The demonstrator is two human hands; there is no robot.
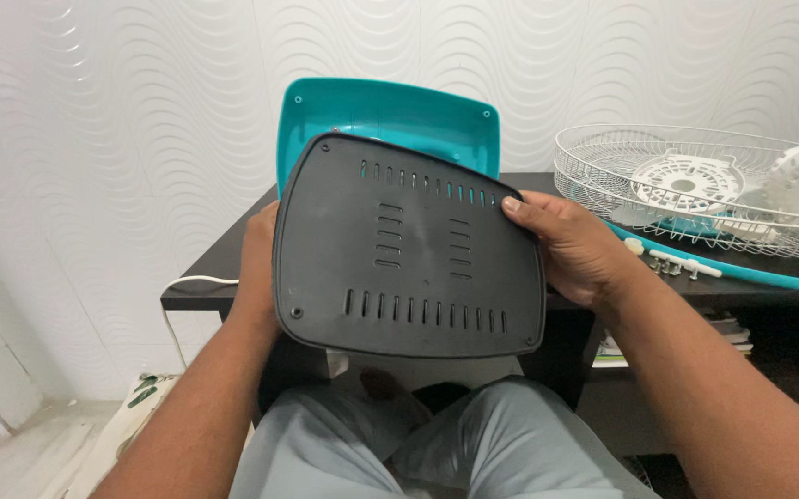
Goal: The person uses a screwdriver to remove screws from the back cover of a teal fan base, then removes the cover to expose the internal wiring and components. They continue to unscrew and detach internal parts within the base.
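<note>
A dark grey plastic base plate [408,254] with rounded corners is held in the air, tilted with its flat underside to the camera. It has rows of narrow vent slots and small screw holes at the corners. Just behind it stands a teal plastic base shell [390,115], its hollow side visible.

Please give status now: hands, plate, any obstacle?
Left hand and right hand grip dark vented plate by its side edges. Teal housing right behind it. Wire guard off right, apart.
</note>
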